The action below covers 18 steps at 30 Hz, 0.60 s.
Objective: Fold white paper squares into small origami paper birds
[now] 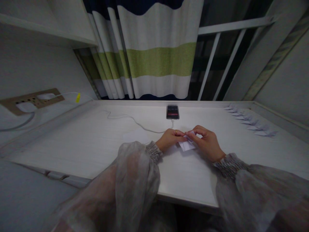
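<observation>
A small folded piece of white paper (187,145) is held just above the white desk (96,145), near its middle. My left hand (170,138), with a ring on one finger, pinches the paper's left side with closed fingers. My right hand (207,143) grips the paper's right side, fingers curled over its top. Both wrists are in sheer grey sleeves with gathered cuffs. Part of the paper is hidden under my fingers.
A dark phone (172,111) lies beyond my hands, its white cable (135,120) trailing left. A row of several folded paper shapes (251,124) lines the right side. A flat white sheet (136,136) lies left of my hands. A wall socket strip (31,100) is at left, a striped curtain (156,61) behind.
</observation>
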Available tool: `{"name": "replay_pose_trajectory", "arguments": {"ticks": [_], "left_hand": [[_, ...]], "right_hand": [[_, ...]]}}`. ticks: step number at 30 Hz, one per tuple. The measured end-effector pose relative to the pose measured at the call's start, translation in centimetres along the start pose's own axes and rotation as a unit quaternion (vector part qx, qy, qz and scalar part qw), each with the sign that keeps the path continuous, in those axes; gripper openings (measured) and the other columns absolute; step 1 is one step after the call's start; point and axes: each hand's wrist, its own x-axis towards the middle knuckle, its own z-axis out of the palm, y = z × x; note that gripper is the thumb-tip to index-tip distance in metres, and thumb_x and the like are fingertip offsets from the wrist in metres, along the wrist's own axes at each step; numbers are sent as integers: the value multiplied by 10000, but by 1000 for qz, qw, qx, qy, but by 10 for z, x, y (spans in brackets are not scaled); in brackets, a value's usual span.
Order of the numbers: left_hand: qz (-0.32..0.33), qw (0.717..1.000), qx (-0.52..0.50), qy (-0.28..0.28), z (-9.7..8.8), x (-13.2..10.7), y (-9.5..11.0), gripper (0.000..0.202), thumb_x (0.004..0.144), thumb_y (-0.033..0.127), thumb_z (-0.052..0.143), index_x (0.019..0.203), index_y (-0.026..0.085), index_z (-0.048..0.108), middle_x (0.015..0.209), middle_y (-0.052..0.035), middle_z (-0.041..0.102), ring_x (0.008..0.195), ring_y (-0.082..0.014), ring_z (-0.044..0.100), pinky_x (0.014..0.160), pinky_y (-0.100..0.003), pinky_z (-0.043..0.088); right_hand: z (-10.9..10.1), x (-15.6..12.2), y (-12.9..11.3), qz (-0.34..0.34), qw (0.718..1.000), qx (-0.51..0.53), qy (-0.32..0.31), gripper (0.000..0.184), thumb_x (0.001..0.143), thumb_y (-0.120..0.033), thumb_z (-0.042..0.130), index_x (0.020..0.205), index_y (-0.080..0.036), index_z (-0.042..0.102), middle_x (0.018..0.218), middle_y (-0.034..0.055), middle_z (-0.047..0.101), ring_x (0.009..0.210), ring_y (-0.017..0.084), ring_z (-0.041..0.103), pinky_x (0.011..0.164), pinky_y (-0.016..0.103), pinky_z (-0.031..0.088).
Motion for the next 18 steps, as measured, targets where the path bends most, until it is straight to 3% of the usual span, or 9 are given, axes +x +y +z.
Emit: {"name": "replay_pose_trajectory", "arguments": {"ticks": [5,8,12,18], "left_hand": [[6,1000,-19,21,1,-2,2,244,540,286,689,686,96,644,565,9,579,507,-59,468,529,-200,352],[16,997,-32,62,1,-1,2,258,559,301,684,706,94,638,568,10,577,492,-50,460,517,-196,346],[47,991,-70,99,0,1,2,263,553,264,693,742,92,630,653,-15,613,565,-68,515,586,-218,394],[110,978,44,170,-2,2,0,171,591,225,665,695,98,619,701,-38,618,632,-93,546,627,-231,439]], "right_hand": [[0,0,-2,10,998,57,-21,197,750,-341,543,695,-174,632,718,20,590,705,140,543,661,269,421],[0,1,-2,42,993,108,20,231,779,-366,492,797,-179,628,818,31,616,793,151,550,733,286,426],[0,2,3,103,982,150,43,252,707,-396,565,799,-169,624,774,30,628,720,150,558,671,282,453],[3,1,4,106,993,44,-27,251,709,-339,534,785,-130,650,694,54,647,623,157,575,598,282,457]]}}
